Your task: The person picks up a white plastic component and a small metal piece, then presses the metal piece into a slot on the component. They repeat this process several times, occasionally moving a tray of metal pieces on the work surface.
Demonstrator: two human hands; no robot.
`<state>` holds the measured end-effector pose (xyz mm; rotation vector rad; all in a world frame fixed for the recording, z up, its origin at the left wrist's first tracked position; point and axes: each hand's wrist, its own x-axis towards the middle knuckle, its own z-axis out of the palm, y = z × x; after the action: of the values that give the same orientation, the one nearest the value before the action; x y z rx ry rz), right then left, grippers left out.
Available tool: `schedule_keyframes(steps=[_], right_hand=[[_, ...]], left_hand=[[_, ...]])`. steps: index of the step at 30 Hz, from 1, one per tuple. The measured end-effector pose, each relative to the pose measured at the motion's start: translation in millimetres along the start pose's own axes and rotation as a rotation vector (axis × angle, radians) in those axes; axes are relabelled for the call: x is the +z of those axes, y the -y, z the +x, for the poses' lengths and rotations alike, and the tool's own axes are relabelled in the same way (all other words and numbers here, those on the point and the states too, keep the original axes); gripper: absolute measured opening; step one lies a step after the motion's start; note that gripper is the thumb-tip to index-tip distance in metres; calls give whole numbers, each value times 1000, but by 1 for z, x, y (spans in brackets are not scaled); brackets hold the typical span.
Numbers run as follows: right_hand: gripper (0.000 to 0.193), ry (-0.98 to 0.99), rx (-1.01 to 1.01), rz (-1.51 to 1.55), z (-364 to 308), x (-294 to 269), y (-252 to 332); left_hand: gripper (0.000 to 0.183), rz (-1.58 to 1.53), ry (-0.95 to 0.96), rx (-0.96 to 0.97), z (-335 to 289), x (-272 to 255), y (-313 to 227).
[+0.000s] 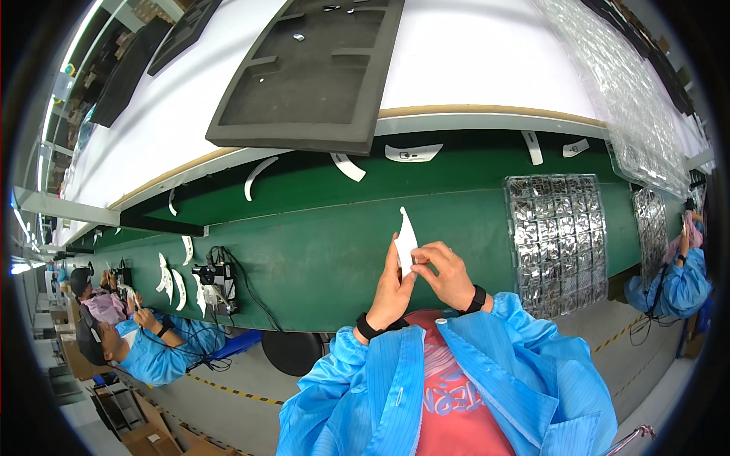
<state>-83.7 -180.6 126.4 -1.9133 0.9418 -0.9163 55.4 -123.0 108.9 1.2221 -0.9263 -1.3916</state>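
Note:
A white curved plastic part (405, 237), pointed at its far end, is held upright over the green bench in front of my chest. My left hand (390, 295) is closed round its left side and lower end. From the right, my right hand (447, 275) pinches at the part's lower right edge with thumb and forefinger. Whether a smaller piece sits between those fingertips cannot be made out. Just right of my hands lies a clear tray (557, 242) of small silvery pieces in rows.
Several white curved parts (413, 153) lie along the green bench (319, 251) beneath a raised white shelf. A black foam tray (296, 91) overhangs the shelf edge. Clear plastic trays (623, 99) hang at the far right. Co-workers in blue sit left (163, 349) and right (677, 281).

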Motion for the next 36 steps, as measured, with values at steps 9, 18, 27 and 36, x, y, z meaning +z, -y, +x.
schedule_keyframes(steps=[9,18,27,36], right_hand=[[22,2,245,161,2,1,-1],[15,31,395,225,-5,13,-10],[12,6,204,8,-3,26,-5],[23,132,-11,41,3,20,-15]], left_hand=[[72,114,-34,102,-4,2,1],[69,365,-95,147,-17,2,-1],[70,232,-159,152,-9,-5,25],[76,-153,-47,12,-8,-20,12]])
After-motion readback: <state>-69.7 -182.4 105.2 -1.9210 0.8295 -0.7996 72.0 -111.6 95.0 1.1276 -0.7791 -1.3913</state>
